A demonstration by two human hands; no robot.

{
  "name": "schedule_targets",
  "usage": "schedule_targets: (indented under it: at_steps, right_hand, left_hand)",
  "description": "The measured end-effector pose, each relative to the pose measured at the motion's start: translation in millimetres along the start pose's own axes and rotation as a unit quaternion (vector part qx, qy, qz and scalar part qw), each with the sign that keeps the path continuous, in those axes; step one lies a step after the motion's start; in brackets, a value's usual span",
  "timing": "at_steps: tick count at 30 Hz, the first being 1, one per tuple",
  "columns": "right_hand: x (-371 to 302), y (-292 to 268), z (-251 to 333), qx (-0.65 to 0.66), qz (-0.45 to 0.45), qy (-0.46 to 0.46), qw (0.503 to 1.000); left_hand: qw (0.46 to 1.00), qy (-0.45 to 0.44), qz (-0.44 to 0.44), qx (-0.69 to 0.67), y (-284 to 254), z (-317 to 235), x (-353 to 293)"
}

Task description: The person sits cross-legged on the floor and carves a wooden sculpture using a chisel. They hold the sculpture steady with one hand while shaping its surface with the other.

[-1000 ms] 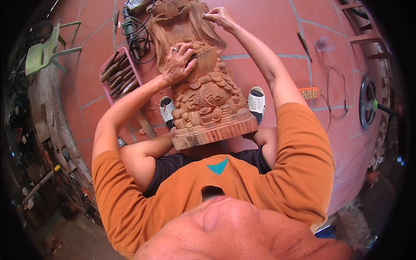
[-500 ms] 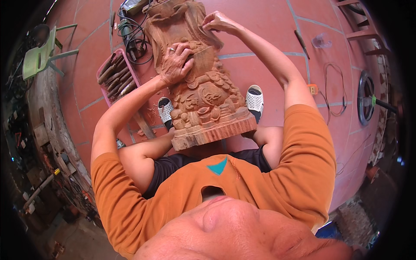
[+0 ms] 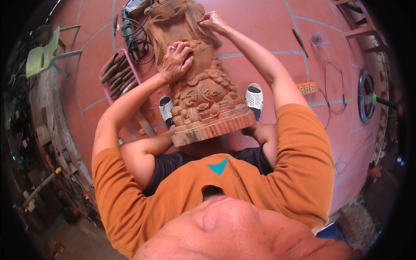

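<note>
A reddish-brown wood carving [image 3: 208,93] lies lengthwise between my legs, its flat base toward me. Rounded, coin-like and leafy shapes cover its near half; smooth drapery folds run along the far half. On its left side my left hand [image 3: 175,62], with a ring on one finger, presses down with bent fingers gripping the wood. Farther up, at the right edge of the folds, is my right hand [image 3: 212,22], its fingers pinched together against the surface. Whatever lies between those fingertips is too small to make out.
To the left, a pink basket [image 3: 102,84] holds several wooden-handled tools. Beyond it lies a power tool [image 3: 128,31] with a tangled black cord. An orange socket strip [image 3: 307,88], a slim tool [image 3: 300,42] and a clear cup [image 3: 320,39] are on the right-hand tiles.
My right hand has shifted slightly left along the carving's edge, and its forearm has swung left, uncovering more of the orange socket strip. My left hand stays in about the same place.
</note>
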State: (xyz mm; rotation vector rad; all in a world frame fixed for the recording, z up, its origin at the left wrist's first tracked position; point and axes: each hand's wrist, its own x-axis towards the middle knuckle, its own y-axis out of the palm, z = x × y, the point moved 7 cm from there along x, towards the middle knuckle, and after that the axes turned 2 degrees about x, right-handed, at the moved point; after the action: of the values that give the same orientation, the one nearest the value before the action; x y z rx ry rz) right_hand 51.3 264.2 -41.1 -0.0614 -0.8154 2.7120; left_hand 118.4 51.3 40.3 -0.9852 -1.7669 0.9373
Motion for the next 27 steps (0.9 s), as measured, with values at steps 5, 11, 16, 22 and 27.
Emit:
schedule_targets:
  at_steps: [5, 11, 16, 22, 27]
  right_hand:
    - [-27, -12, -1, -0.043, 0.187, 0.086, 0.978]
    - [-36, -12, -19, 0.081, 0.114, 0.114, 0.984]
    - [-36, -1, -22, 0.134, 0.065, 0.135, 0.98]
    - [-15, 5, -20, 0.145, 0.026, 0.156, 0.977]
    - [7, 15, -19, 0.167, -0.019, 0.158, 0.973]
  left_hand:
    - [1.0, 0.006, -0.012, 0.015, -1, 1, -4]
    - [1.0, 0.001, 0.005, 0.0, 3, 4, 5]
    - [0.994, -0.107, -0.001, 0.014, 12, 5, 19]
    - [0.993, -0.107, -0.031, 0.043, 9, -4, 18]
    - [0.993, -0.11, -0.018, 0.031, 8, -8, 20]
